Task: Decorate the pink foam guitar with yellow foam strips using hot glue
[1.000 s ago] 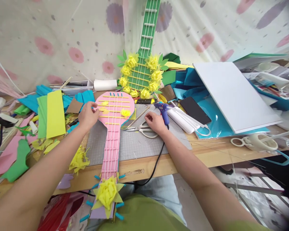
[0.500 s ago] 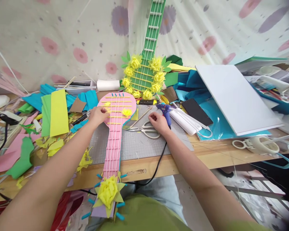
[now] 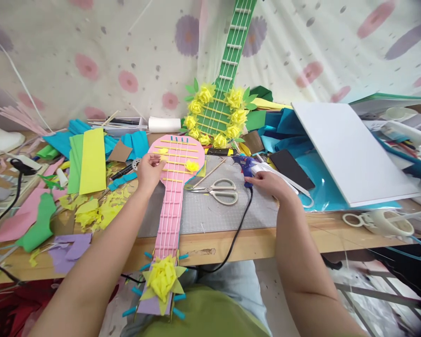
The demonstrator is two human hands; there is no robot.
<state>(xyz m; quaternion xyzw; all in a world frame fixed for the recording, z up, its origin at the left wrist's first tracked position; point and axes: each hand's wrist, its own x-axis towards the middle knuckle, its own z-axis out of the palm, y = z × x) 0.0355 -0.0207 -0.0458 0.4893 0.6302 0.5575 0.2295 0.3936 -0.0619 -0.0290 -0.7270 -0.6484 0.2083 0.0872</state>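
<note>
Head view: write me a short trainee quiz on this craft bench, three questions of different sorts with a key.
1. True or false: the scissors lie on the grey mat.
2. Multiple choice: which of these is nearest the right hand? A, scissors; B, glue gun; C, green guitar.
3. Fill in the colour: the left hand is at the body of the ____ guitar.

Key: 1, true. 2, B. 3, pink: it is at the pink guitar.
</note>
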